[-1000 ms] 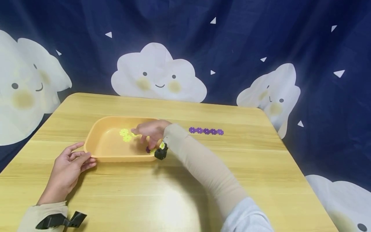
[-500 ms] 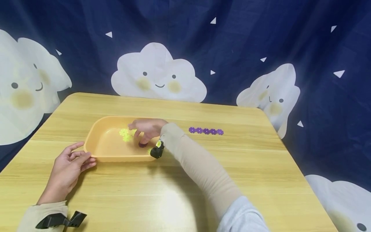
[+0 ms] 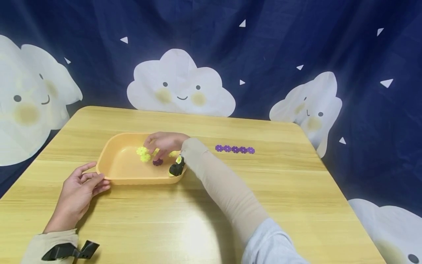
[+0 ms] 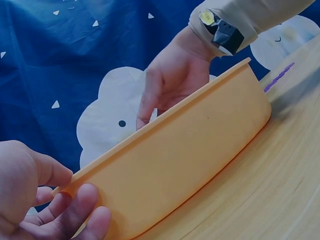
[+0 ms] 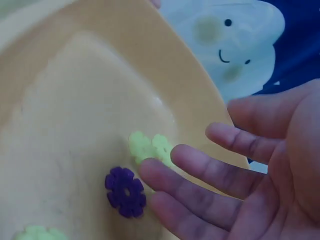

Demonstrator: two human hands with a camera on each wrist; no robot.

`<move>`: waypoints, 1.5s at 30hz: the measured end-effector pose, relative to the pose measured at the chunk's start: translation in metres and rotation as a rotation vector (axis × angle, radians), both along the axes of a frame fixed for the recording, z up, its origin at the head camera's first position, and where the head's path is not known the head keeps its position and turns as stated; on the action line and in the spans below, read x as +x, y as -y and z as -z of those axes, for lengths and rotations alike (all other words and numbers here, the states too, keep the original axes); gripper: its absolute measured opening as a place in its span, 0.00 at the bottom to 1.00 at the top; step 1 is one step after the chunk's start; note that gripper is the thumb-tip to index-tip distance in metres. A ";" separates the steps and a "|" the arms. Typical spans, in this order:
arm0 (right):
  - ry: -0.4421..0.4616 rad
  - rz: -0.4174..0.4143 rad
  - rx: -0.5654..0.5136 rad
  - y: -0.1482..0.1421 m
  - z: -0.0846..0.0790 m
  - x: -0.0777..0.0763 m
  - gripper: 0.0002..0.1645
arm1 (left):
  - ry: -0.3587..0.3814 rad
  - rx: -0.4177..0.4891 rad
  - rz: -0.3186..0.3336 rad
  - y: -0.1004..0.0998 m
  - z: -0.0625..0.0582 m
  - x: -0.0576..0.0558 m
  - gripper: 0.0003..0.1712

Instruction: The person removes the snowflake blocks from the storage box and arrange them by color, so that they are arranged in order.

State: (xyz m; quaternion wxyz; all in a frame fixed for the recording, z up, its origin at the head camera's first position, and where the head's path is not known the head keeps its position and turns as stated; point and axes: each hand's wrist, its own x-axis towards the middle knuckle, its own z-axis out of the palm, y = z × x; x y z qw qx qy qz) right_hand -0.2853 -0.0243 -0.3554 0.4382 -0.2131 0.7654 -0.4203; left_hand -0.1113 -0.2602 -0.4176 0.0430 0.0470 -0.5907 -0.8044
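My left hand (image 3: 77,192) grips the near left corner of an orange plastic tray (image 3: 141,180); in the left wrist view, thumb and fingers (image 4: 87,197) pinch its rim. Over the tray's right half hangs my right hand (image 3: 165,142), fingers spread and fairly straight in the right wrist view. Its lower fingertips (image 5: 152,170) are close beside a purple flower-shaped plastic piece (image 5: 125,192) on the tray floor; whether they touch it I cannot tell. Yellow flower-shaped pieces (image 3: 145,157) lie just left of it. Another yellow piece (image 5: 40,233) is partly cut off in the right wrist view.
Right of the tray, a straight row of several purple flower pieces (image 3: 235,149) lies on the wooden table (image 3: 280,190). A dark blue cloth printed with clouds (image 3: 263,47) hangs behind the table. Each wrist carries a black camera mount (image 3: 177,168).
My right hand has moved left within the tray, and the purple piece near its fingertips has shifted left toward the yellow pieces. The left hand keeps its hold on the tray.
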 end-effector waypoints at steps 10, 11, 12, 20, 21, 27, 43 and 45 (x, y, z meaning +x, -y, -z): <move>-0.447 -0.303 0.250 0.008 0.000 -0.006 0.18 | 0.006 0.003 -0.012 0.001 0.000 -0.001 0.23; -0.462 -0.309 0.276 0.008 0.000 -0.006 0.19 | 0.007 0.003 -0.010 0.001 0.000 -0.001 0.23; -0.477 -0.312 0.296 0.008 0.001 -0.007 0.19 | 0.007 0.002 -0.009 0.001 0.000 -0.001 0.23; -0.435 -0.248 0.347 0.005 0.010 -0.005 0.24 | -0.002 0.005 0.001 0.002 0.003 0.000 0.23; -0.432 -0.234 0.348 0.005 0.011 -0.004 0.25 | -0.004 0.006 0.001 0.002 0.003 0.000 0.23; -0.476 -0.230 0.353 0.005 0.013 -0.006 0.20 | -0.016 0.017 -0.003 0.000 0.002 -0.001 0.23; -0.390 -0.225 0.253 0.001 0.013 -0.001 0.17 | -0.005 0.007 -0.002 0.000 0.001 0.000 0.23; -0.400 -0.230 0.246 0.001 0.013 -0.001 0.17 | -0.004 0.001 -0.002 0.000 0.001 0.000 0.23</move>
